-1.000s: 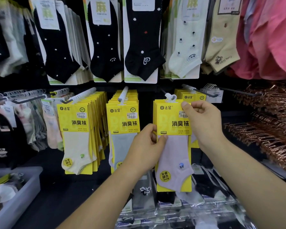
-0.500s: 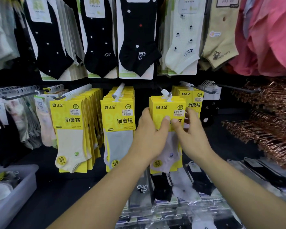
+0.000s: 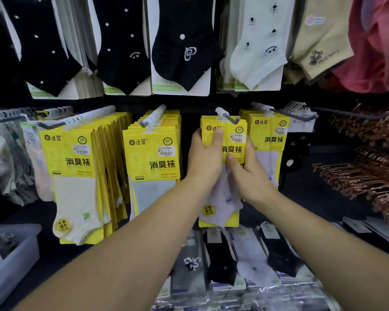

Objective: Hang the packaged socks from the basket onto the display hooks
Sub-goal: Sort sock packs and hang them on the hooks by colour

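Just right of the frame's centre, both hands hold one yellow-carded sock pack (image 3: pixel 234 151) with a pale lilac sock. The left hand (image 3: pixel 206 158) grips the card's left edge, thumb curled over the front. The right hand (image 3: pixel 247 173) pinches the lower right of the card, thumb on its face. The pack's white tab sits at the tip of a display hook (image 3: pixel 229 118); whether it is fully threaded on, I cannot tell. Similar yellow packs (image 3: pixel 153 162) hang on hooks at either side. A grey basket (image 3: pixel 14 261) stands at the lower left, and bagged socks (image 3: pixel 245 261) lie along the bottom.
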`<action>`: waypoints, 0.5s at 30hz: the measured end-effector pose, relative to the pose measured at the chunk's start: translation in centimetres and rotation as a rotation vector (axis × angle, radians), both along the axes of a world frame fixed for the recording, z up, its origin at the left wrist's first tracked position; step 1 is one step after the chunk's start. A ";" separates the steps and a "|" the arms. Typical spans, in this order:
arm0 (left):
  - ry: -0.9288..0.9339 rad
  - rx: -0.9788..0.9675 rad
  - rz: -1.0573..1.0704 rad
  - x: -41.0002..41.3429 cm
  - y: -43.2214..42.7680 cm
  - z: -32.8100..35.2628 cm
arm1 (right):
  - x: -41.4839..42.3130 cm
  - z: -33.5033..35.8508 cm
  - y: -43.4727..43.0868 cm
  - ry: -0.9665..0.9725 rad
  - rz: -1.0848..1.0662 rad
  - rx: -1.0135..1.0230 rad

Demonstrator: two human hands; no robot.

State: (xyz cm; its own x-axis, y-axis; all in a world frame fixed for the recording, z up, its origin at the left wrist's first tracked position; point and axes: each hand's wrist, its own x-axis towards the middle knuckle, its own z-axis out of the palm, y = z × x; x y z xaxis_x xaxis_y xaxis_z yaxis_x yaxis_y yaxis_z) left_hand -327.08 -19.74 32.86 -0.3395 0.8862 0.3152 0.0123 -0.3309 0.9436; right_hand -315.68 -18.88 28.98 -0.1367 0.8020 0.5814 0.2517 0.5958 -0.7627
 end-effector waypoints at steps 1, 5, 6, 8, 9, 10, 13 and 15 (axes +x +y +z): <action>0.023 -0.009 0.025 0.0 0.7 0.1 | -0.1 0.1 0.5 -0.012 -0.006 0.008; 0.061 -0.040 0.054 -0.1 2.6 -0.1 | -0.6 0.2 2.3 -0.071 -0.046 0.020; 0.057 -0.047 0.046 -0.1 2.8 -0.1 | -0.8 0.2 2.6 -0.074 -0.059 0.014; 0.053 -0.067 0.028 -0.2 3.0 -0.1 | -0.9 0.4 2.7 -0.078 -0.070 0.007; 0.052 -0.081 0.025 -0.2 2.8 -0.1 | -1.0 0.4 2.6 -0.085 -0.073 0.003; 0.056 -0.094 0.028 -0.2 2.6 -0.1 | -0.9 0.4 2.3 -0.096 -0.080 -0.004; 0.108 -0.119 0.035 -0.2 0.6 -0.3 | -0.7 -0.1 1.0 -0.104 -0.088 -0.030; 0.189 -0.105 0.026 -0.2 -1.7 -0.6 | -0.3 -0.4 -0.5 -0.129 -0.105 -0.061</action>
